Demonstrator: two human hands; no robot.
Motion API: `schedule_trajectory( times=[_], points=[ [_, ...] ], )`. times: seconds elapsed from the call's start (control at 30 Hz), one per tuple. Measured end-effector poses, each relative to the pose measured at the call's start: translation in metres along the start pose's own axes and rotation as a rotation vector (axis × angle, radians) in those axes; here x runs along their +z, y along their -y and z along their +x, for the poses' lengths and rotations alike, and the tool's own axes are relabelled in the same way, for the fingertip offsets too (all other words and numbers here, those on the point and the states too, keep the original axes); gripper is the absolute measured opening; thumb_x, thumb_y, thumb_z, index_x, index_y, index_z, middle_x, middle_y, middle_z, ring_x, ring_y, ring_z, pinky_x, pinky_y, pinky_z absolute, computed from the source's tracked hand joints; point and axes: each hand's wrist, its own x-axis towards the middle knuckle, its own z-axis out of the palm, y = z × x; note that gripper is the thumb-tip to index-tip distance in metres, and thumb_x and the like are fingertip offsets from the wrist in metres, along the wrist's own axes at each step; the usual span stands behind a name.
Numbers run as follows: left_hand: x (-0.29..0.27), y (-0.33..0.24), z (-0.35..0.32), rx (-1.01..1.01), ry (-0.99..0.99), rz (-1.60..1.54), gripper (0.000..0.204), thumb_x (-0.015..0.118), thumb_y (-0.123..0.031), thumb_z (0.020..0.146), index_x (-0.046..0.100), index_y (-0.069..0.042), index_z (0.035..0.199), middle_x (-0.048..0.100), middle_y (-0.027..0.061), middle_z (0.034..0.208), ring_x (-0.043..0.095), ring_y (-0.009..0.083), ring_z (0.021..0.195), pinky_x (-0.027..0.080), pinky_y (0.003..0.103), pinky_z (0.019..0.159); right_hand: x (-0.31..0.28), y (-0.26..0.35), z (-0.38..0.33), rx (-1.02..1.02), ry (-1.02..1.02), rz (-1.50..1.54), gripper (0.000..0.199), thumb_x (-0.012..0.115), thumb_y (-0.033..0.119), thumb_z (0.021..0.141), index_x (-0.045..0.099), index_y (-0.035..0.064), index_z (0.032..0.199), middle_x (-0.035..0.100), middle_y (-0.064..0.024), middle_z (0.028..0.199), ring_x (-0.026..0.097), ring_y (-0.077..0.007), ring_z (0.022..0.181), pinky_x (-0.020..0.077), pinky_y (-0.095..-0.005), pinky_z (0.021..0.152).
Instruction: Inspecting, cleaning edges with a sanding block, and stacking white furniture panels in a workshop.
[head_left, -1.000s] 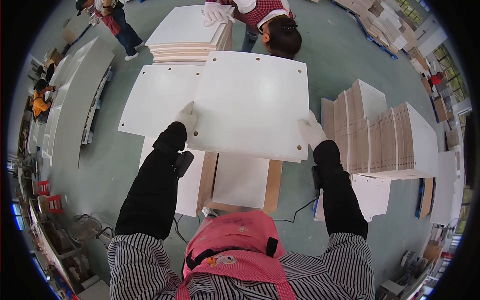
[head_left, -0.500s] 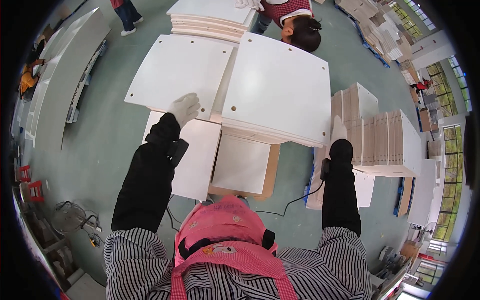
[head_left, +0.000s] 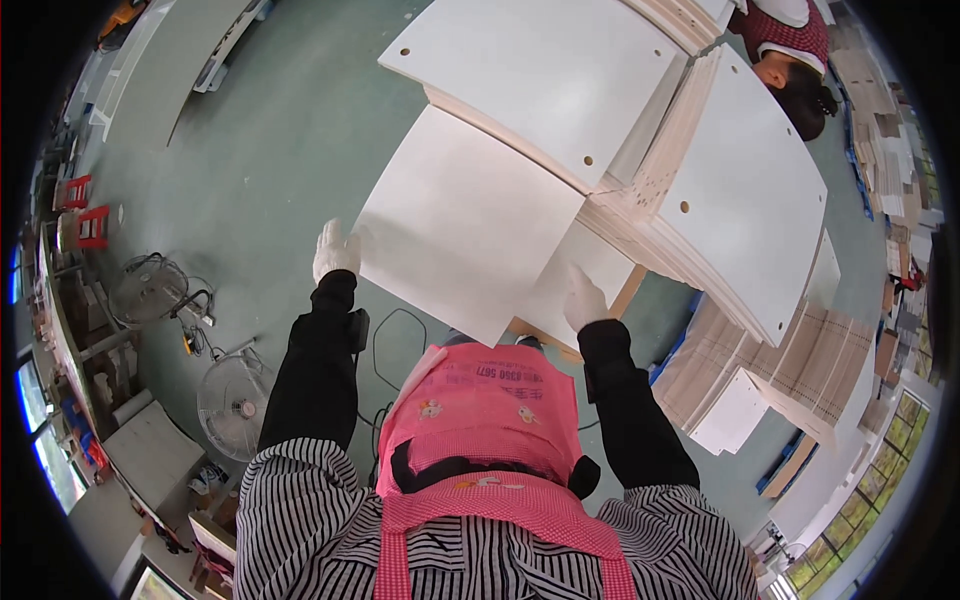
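My left hand [head_left: 336, 250], in a white glove, is beside the left edge of a plain white board [head_left: 465, 215]. Its fingers are stretched out, and whether it touches the edge I cannot tell. My right hand [head_left: 584, 300], also gloved, hovers over or beside a lower white panel [head_left: 575, 272], right of the plain board, with its fingers extended. Neither hand holds anything visible. Beyond the plain board lies a stack of white panels with corner holes [head_left: 540, 75]. To its right stands another stack of drilled white panels [head_left: 745, 190].
At the upper right a co-worker [head_left: 790, 60] in a red checked garment bends near the stacks. More boards [head_left: 810, 350] are piled at the right on a blue pallet. Floor fans [head_left: 235, 408] and cables are on my left. A cardboard sheet [head_left: 625, 293] lies under the lower panel.
My view has turned left. My left hand has left the drilled panel for the plain board's left edge. My right hand has come inward from the boards at the right.
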Motion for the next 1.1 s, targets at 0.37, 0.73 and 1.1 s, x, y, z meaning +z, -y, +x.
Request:
schedule_trajectory(
  times=[0.37,0.73,1.1],
  points=[
    [0.096,-0.004,-0.032,0.090,-0.314,0.250,0.078,0.058,-0.043,0.094,0.032,-0.002,0.155,0.028,0.0236,0.162,0.026,0.0436,0.150,0.021,0.056,0.122,0.073,0.055,0.093,0.105,-0.312,-0.623,0.097,0.059,0.051,0.092,0.019,-0.0132,0.153,0.016,-0.0369,0.160,0.016,-0.0504,0.151,0.0177,-0.0559,0.123],
    [0.092,-0.046,-0.043,0.063,-0.152,0.103,0.078,0.059,-0.034,0.091,0.030,-0.002,0.156,0.023,0.0235,0.164,0.017,0.0413,0.153,0.008,0.059,0.123,0.139,0.230,0.208,0.248,-0.406,-0.499,0.089,0.030,0.057,0.101,0.015,-0.0119,0.156,0.011,-0.0358,0.162,0.005,-0.0480,0.153,0.0007,-0.0587,0.123],
    [0.092,-0.041,-0.045,0.067,-0.169,0.086,0.080,0.062,-0.035,0.086,0.036,0.000,0.153,0.030,0.0255,0.161,0.022,0.0444,0.151,0.012,0.062,0.121,0.153,0.291,0.256,-0.587,-0.622,-1.346,0.073,0.032,0.051,0.104,0.023,0.0053,0.160,0.018,-0.0151,0.168,0.013,-0.0316,0.156,0.0028,-0.0489,0.127]
  ],
)
